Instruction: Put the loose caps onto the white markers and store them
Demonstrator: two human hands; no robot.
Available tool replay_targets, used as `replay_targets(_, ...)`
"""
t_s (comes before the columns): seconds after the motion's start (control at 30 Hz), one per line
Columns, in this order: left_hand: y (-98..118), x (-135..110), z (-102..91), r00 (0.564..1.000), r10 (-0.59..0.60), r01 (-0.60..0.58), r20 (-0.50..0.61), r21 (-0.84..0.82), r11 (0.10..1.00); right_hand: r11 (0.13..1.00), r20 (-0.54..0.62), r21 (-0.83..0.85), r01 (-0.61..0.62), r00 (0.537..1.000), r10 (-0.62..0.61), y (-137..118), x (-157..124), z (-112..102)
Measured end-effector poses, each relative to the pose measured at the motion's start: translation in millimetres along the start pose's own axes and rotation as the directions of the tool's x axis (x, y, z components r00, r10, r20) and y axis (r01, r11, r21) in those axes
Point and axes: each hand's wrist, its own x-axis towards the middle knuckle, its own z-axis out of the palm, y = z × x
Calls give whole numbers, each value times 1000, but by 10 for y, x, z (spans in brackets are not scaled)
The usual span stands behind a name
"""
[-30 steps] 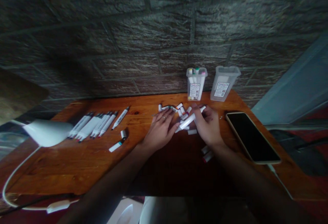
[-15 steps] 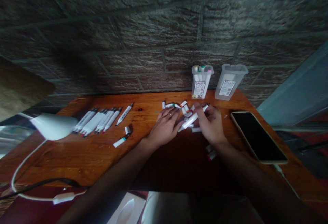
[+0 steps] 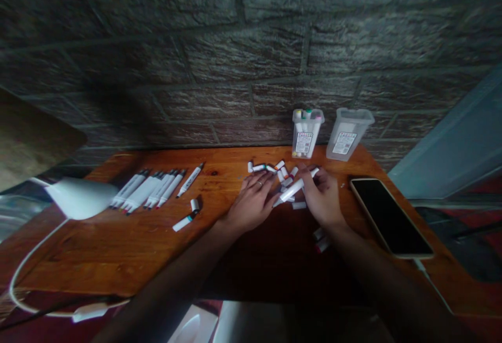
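My right hand (image 3: pixel 326 204) is closed around a white marker (image 3: pixel 291 191), tilted with its lower-left end toward my left thumb. My left hand (image 3: pixel 251 202) rests low over the wood, fingers stretched out beside a heap of loose white caps (image 3: pixel 284 172); a ring shows on one finger. Whether its fingertips touch any cap is hard to tell. Some caps in the heap have orange, green or purple bands. Under the marker lies another white cap (image 3: pixel 299 205). Close to my right wrist are a few more caps (image 3: pixel 322 244), partly hidden.
Several uncapped markers (image 3: pixel 147 191) lie in a row on the left of the wooden table (image 3: pixel 129 249), near a white lamp (image 3: pixel 84 199). Two clear cases stand by the wall: one holds markers (image 3: pixel 304 141), the other (image 3: pixel 347 141) looks empty. A phone (image 3: pixel 392 217) lies right.
The camera view has tilted slightly, so the table sits a little lower. Both hands keep nearly the same pose, with the marker still in my right hand.
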Motion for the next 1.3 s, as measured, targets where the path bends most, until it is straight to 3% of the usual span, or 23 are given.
replay_targets(0.17,-7,-9,1,999,17,-17,-29,0,1000,997,19,-45,68,998,-68,10,-3,8)
replay_targets(0.33,-13,5,13,997,-43,44,-61,7,999,1000,-2,-4,18,1000,-18,-7,5,5)
replay_targets(0.47,-18,16,21,998,-22,22,-58,3,1000,996,8,-39,81,997,-80,9,-8,3)
replay_targets(0.67,-6,30,21,999,-27,26,-20,-18,999,1000,-9,10,-1,1000,1,-30,-13,3)
replay_targets(0.87,-35,6,17,997,23,-26,-76,-45,999,993,42,-53,108,994,-105,1,-36,19)
replay_targets(1.3,-20,-11,-24,984,-17,-13,-176,-171,985,998,-9,58,-3,1000,3,-25,-15,24)
